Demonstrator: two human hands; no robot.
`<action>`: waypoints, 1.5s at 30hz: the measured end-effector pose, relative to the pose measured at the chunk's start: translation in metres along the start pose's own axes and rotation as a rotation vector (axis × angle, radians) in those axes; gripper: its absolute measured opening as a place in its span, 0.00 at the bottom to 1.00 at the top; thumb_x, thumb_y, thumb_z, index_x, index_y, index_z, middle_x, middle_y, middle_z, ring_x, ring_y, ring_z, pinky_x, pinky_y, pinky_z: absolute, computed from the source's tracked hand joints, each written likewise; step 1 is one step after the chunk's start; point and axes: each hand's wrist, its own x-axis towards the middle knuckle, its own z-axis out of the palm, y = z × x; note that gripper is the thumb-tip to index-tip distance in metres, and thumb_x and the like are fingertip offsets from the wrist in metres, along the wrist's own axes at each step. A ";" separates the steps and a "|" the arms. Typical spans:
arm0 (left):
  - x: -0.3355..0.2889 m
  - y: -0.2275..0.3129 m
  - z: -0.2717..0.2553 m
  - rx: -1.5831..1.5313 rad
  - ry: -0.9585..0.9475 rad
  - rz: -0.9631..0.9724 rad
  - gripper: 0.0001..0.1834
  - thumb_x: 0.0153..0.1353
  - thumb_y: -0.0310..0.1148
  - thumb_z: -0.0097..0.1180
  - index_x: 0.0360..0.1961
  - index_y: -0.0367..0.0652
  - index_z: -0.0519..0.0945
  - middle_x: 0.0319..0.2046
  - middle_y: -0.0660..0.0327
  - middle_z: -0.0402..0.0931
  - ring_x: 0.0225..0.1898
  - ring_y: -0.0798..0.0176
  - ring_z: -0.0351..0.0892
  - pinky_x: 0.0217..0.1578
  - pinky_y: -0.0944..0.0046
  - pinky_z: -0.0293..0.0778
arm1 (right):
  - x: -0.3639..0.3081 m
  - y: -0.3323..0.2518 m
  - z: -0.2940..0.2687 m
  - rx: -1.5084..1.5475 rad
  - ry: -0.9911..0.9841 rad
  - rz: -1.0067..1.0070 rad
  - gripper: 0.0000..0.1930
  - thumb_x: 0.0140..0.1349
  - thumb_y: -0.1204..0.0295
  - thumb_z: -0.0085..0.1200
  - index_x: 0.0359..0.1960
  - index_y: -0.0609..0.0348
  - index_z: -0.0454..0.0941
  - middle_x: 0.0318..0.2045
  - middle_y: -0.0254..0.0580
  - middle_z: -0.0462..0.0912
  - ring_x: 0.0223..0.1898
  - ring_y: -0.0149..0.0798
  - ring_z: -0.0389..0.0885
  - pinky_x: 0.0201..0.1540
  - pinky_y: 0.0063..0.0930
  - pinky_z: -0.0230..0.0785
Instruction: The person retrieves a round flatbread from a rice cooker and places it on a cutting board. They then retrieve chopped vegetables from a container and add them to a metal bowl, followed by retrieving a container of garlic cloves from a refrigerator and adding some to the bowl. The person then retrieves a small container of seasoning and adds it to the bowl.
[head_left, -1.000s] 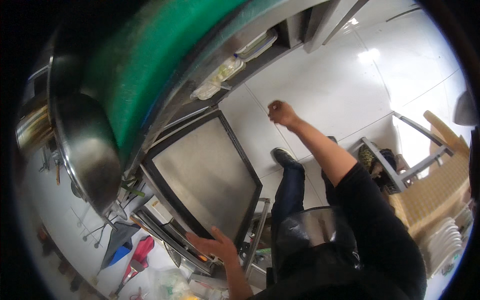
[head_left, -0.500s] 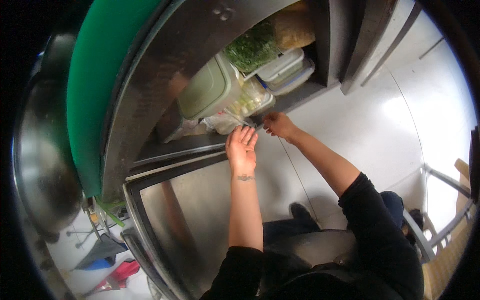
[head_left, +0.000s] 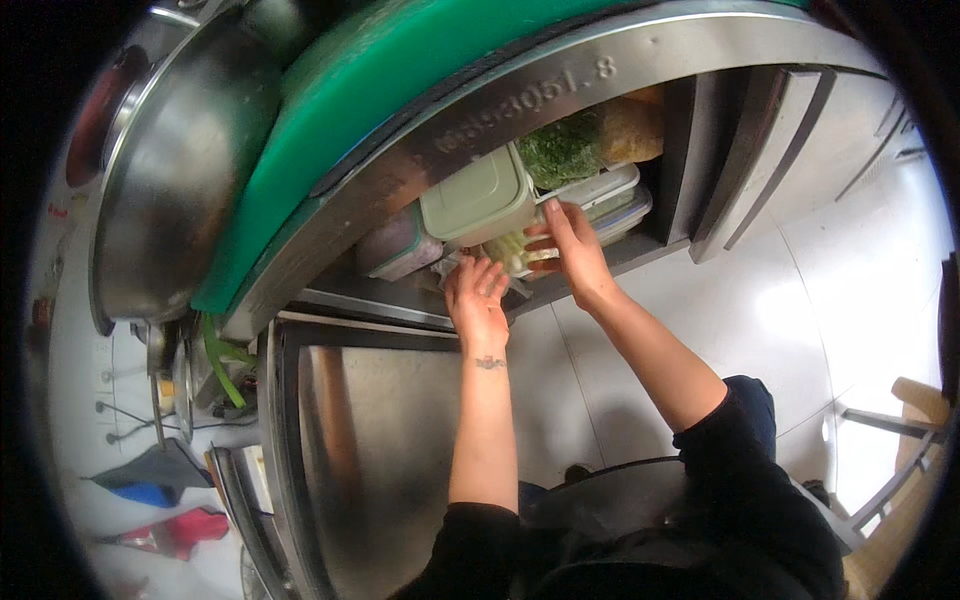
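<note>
Your left hand (head_left: 478, 308), mid-frame: palm up, fingers curved, slightly parted. Your right hand (head_left: 578, 255), just right of it: fingers spread, thumb raised. Between and behind them, upper centre, pale green produce (head_left: 508, 252); contact hard to judge, fingertips partly hidden. Pale-lidded container (head_left: 478, 195) above; leafy greens (head_left: 562, 155) further upper right.

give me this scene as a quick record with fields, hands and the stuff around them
left hand: palm up, fingers apart, at the cabinet opening; contact unclear
right hand: fingers spread, beside pale green food; contact unclear
cabinet: holds green-lidded container, leafy greens
door: open, metal inner panel
upper left: green board, metal bowl
</note>
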 end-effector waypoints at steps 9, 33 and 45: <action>0.003 0.009 0.024 -0.142 -0.063 -0.138 0.43 0.63 0.61 0.55 0.64 0.34 0.59 0.59 0.42 0.63 0.58 0.49 0.70 0.56 0.47 0.71 | 0.031 -0.067 0.034 -0.109 -0.097 0.164 0.38 0.66 0.47 0.49 0.67 0.62 0.53 0.55 0.63 0.67 0.52 0.53 0.74 0.46 0.49 0.81; 0.048 -0.016 0.064 -0.312 -0.040 -0.114 0.36 0.66 0.48 0.57 0.60 0.29 0.61 0.58 0.42 0.64 0.60 0.43 0.68 0.61 0.45 0.72 | -0.027 -0.128 -0.057 -0.229 -0.093 0.031 0.33 0.64 0.49 0.45 0.63 0.61 0.62 0.54 0.48 0.72 0.51 0.43 0.74 0.40 0.36 0.80; -0.052 0.023 0.022 -0.016 -0.091 0.077 0.46 0.65 0.61 0.51 0.62 0.25 0.57 0.57 0.38 0.63 0.59 0.45 0.69 0.60 0.41 0.69 | 0.019 -0.050 0.026 -0.192 -0.040 0.086 0.36 0.60 0.50 0.55 0.57 0.67 0.58 0.51 0.54 0.70 0.45 0.48 0.76 0.38 0.39 0.83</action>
